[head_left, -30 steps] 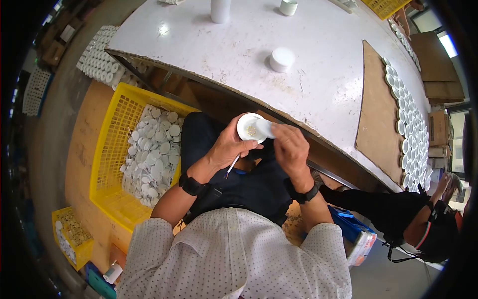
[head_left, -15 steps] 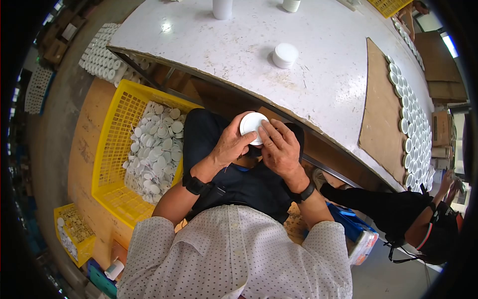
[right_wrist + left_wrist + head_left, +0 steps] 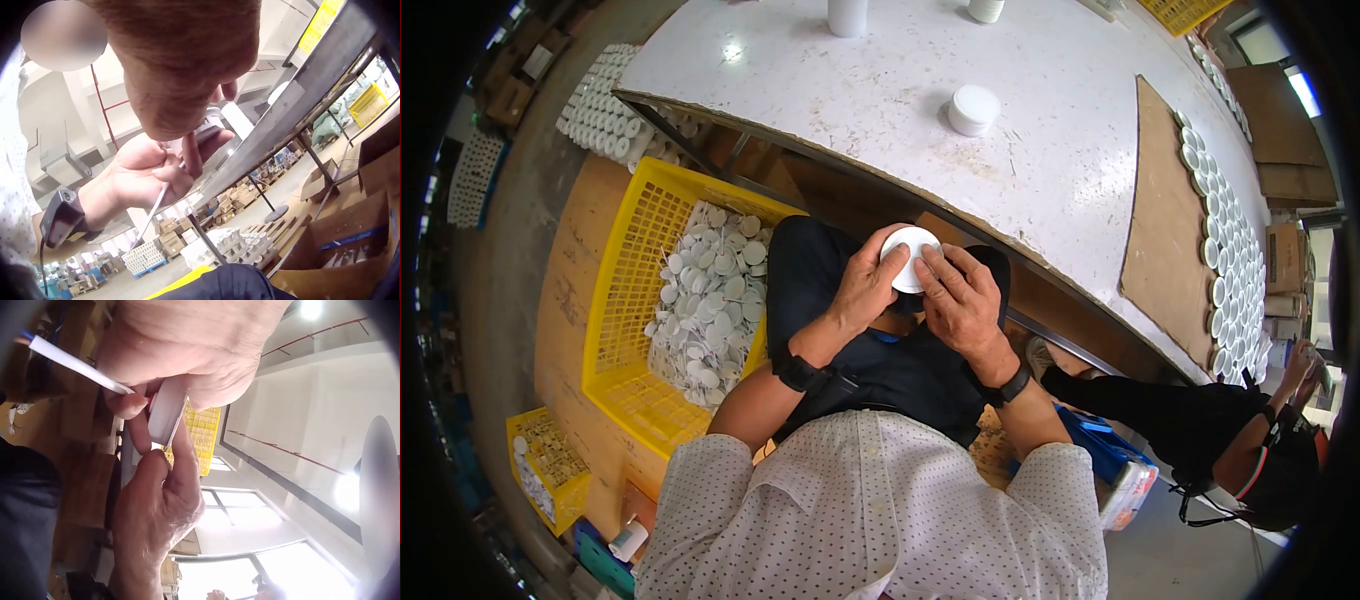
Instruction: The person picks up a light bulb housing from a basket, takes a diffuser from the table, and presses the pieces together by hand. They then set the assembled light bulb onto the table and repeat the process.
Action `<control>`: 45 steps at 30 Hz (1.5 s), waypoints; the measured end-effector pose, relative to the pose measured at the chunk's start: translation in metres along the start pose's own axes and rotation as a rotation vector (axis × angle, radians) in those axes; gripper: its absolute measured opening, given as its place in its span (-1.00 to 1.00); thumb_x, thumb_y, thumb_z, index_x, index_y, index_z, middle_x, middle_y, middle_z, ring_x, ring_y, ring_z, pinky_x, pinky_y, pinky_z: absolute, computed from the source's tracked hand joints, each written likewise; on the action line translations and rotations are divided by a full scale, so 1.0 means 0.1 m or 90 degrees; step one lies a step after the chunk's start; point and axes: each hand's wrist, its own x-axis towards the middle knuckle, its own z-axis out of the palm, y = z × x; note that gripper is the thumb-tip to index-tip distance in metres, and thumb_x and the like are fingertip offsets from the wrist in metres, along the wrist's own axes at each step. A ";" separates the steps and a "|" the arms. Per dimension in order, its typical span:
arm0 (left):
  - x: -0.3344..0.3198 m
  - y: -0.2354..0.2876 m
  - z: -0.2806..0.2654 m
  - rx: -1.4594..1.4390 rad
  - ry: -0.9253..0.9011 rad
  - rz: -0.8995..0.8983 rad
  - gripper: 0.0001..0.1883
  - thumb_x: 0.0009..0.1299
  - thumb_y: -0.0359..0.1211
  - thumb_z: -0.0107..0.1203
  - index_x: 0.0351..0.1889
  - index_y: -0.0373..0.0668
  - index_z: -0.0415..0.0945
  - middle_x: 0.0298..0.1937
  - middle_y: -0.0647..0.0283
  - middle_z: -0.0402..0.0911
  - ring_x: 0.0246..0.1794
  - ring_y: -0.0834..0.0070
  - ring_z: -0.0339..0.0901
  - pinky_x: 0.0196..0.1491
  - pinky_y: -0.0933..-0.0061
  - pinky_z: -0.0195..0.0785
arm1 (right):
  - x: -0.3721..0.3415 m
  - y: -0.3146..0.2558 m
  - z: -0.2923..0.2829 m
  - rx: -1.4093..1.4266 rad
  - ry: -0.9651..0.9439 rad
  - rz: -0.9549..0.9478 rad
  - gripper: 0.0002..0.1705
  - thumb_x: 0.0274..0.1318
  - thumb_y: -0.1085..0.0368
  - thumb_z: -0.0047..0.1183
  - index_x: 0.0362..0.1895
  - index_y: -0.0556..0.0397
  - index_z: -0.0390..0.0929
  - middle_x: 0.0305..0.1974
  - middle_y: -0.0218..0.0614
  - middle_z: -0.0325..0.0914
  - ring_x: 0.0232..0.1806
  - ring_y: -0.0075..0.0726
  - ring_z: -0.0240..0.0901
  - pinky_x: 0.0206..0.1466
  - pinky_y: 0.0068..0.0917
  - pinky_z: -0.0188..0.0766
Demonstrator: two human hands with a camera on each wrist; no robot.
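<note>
A round white LED light (image 3: 914, 238) is held over the lap, its flat white cover facing up. My left hand (image 3: 860, 288) grips it from the left, the thumb lying on the cover. From the right, my right hand (image 3: 965, 305) holds the rim, with fingertips pressing on the cover. Seen edge-on in the left wrist view, the light's housing (image 3: 167, 411) sits between both hands. A white cable (image 3: 78, 367) leads out under the left hand, with coloured wire at its end. The inside of the light is hidden by the cover.
A yellow crate (image 3: 615, 330) of white discs stands at the left, with a smaller yellow bin (image 3: 570, 500) nearby. On the white table (image 3: 850, 110) sit a stack of white discs (image 3: 974, 110) and rows of round lights (image 3: 1220, 240) on cardboard. Another person (image 3: 1200, 440) is at the right.
The right hand has brought the white cover down onto the open light, hiding the LEDs inside. Both hands now press at its face and rim, the left thumb having moved further onto the cover.
</note>
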 end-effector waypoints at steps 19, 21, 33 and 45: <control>-0.06 -0.10 -1.24 0.049 0.335 -0.011 -0.42 0.11 -0.51 0.18 0.10 -0.20 0.18 -0.19 0.16 0.51 -0.46 0.33 0.57 -0.60 0.62 0.29 | -0.06 0.26 -0.21 0.000 0.055 0.125 -0.56 -0.34 0.58 0.04 -0.19 0.10 0.54 -0.03 -0.19 0.44 -0.11 -0.05 0.38 -0.06 -0.29 0.38; -0.12 -0.41 -1.92 0.106 0.457 -0.014 -0.52 0.16 -0.45 0.18 0.05 -0.20 0.27 -0.18 0.20 0.51 -0.27 0.34 0.54 -0.45 0.52 0.42 | -0.10 0.37 -0.30 -0.022 0.066 0.169 -0.59 -0.31 0.59 0.06 -0.21 0.09 0.54 -0.09 -0.23 0.47 -0.13 -0.06 0.38 -0.08 -0.29 0.39; -1.98 -1.47 -4.13 0.281 0.718 -0.368 -0.66 0.16 -0.41 0.06 -0.10 -0.31 0.33 -0.05 0.11 0.40 -0.17 0.27 0.40 -0.24 0.26 0.36 | -0.29 0.89 -0.66 -0.130 0.091 0.309 -0.69 -0.19 0.53 0.05 -0.23 0.10 0.54 -0.15 -0.25 0.50 -0.11 -0.10 0.37 -0.09 -0.33 0.38; -0.42 -1.09 -3.01 0.274 0.519 -0.168 -0.57 0.35 -0.12 -0.01 -0.04 -0.31 0.44 -0.20 0.27 0.55 -0.32 0.49 0.48 -0.31 0.53 0.28 | -0.29 1.17 -0.60 -0.187 0.116 0.333 -0.73 -0.19 0.51 0.05 -0.27 0.09 0.55 -0.18 -0.24 0.52 -0.15 -0.10 0.39 -0.10 -0.34 0.40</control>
